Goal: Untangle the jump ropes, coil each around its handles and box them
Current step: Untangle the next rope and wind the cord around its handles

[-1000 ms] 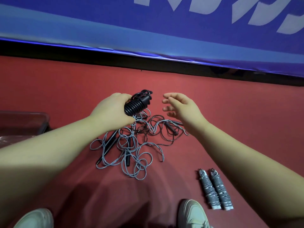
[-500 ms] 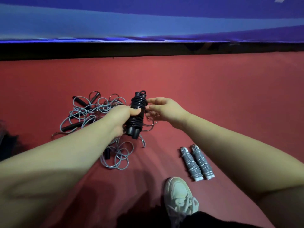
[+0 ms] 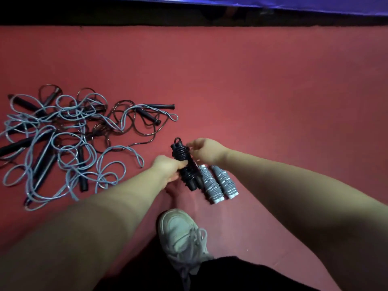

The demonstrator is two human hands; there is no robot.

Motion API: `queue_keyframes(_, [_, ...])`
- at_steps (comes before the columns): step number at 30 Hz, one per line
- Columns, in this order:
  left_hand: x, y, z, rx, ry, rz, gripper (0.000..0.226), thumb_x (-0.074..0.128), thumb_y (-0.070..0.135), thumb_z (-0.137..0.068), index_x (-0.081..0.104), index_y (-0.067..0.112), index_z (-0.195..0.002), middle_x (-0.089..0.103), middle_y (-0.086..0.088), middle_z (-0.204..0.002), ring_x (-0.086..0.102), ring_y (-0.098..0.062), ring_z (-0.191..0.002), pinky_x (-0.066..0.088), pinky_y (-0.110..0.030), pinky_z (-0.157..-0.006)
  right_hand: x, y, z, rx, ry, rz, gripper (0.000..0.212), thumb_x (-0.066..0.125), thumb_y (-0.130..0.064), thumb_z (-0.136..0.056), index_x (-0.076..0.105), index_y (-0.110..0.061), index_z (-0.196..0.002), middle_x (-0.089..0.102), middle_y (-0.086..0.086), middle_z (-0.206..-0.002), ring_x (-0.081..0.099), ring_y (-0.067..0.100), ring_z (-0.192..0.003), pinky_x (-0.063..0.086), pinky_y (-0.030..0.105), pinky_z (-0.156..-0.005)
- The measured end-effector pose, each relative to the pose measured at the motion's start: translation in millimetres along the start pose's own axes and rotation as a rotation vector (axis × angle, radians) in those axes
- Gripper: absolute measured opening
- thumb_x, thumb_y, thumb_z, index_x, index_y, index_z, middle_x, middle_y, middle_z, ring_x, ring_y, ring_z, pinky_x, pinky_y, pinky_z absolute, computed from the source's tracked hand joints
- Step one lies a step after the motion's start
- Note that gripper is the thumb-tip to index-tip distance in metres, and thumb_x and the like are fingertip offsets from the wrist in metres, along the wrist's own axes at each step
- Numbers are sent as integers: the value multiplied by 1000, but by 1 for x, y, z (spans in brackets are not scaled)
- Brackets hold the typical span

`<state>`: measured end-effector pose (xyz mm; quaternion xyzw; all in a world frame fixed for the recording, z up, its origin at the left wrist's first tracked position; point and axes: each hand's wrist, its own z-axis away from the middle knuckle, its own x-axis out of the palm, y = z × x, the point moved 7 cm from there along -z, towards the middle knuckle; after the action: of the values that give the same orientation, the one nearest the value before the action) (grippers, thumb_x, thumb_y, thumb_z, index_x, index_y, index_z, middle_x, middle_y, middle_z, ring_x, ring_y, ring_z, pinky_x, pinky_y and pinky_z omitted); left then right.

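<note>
A black jump rope coiled tight around its handles (image 3: pixel 185 164) is gripped at mid-length by my left hand (image 3: pixel 170 168), low over the red floor. My right hand (image 3: pixel 204 152) touches the bundle's upper end with loosely curled fingers. Directly right of it lies a grey coiled rope bundle (image 3: pixel 218 182) with white handle ends. A tangle of grey-blue and dark ropes with black handles (image 3: pixel 69 139) is spread over the floor at the left.
My white shoe (image 3: pixel 180 234) stands just below the bundles, with a dark trouser leg under it. A black strip and a blue banner (image 3: pixel 315 5) run along the far edge of the red floor (image 3: pixel 252 91). No box is in view.
My view swung right and down, so the tangle now lies at the left. The black coiled bundle came down beside the grey bundle, still in my left hand, my right hand at its top.
</note>
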<state>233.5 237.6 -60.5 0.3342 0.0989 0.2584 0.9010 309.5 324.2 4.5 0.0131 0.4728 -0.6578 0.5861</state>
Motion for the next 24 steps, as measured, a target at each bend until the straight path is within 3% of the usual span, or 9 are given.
queue_keyframes(2, [6,-16,-14,-30,-1,-55,20,69,7,-84,55,5,-98,58,-12,-93,57,-22,-87,50,-26,-67,13,19,-9,31,-43,128,44,43,-4,-92,47,-8,-135,58,13,-127,57,24,-107,45,30,-97])
queue_keyframes(4, [13,-32,-27,-73,-30,-104,15,67,4,-85,58,3,-96,58,-15,-96,56,-24,-90,51,-32,-75,24,37,-16,70,-86,226,45,45,-10,-92,45,-10,-137,54,10,-134,52,25,-120,38,25,-101])
queue_keyframes(7, [26,-60,-40,-121,-60,-110,18,63,-3,-86,52,8,-77,58,-14,-88,57,-24,-85,51,-34,-74,38,60,-23,93,-146,333,38,46,-15,-93,50,-8,-131,56,12,-130,52,26,-119,37,23,-92])
queue_keyframes(12, [26,-77,-51,-120,-36,-176,28,65,-7,-82,49,13,-72,57,-7,-74,58,-22,-73,53,-32,-73,47,76,-25,104,-157,378,39,43,-12,-94,49,-11,-133,57,11,-129,53,25,-117,36,21,-91])
queue_keyframes(15, [17,-69,-51,-85,-113,-417,24,64,-2,-84,51,13,-70,57,-9,-71,56,-22,-64,52,-33,-71,47,70,-23,79,-181,409,40,43,-13,-95,49,-14,-135,56,9,-131,52,24,-119,35,20,-92])
queue_keyframes(18, [2,-51,-38,9,-168,-748,14,59,9,-88,55,12,-75,53,-7,-65,52,-23,-61,45,-28,-62,54,52,-24,9,-200,501,31,44,-13,-93,57,-7,-121,60,14,-122,54,29,-113,38,23,-84])
queue_keyframes(21, [-33,-29,-16,13,-244,-1045,13,55,16,-92,60,8,-84,52,-9,-62,43,-19,-48,38,-25,-50,64,18,-32,-66,-155,569,31,45,-16,-93,58,-7,-120,59,15,-125,54,30,-115,40,28,-92])
queue_keyframes(23, [-67,-7,2,-5,-270,-1252,20,54,18,-94,65,3,-85,58,-13,-72,52,-24,-58,46,-31,-60,72,-12,-41,-104,-127,566,36,47,-15,-92,55,-8,-127,57,13,-130,52,27,-120,38,26,-95])
queue_keyframes(24, [-86,7,11,-2,-240,-1362,24,53,20,-95,68,2,-97,63,-14,-85,59,-27,-74,48,-33,-71,79,-29,-48,-126,-127,575,39,48,-15,-92,53,-9,-130,55,12,-133,50,26,-122,37,25,-96])
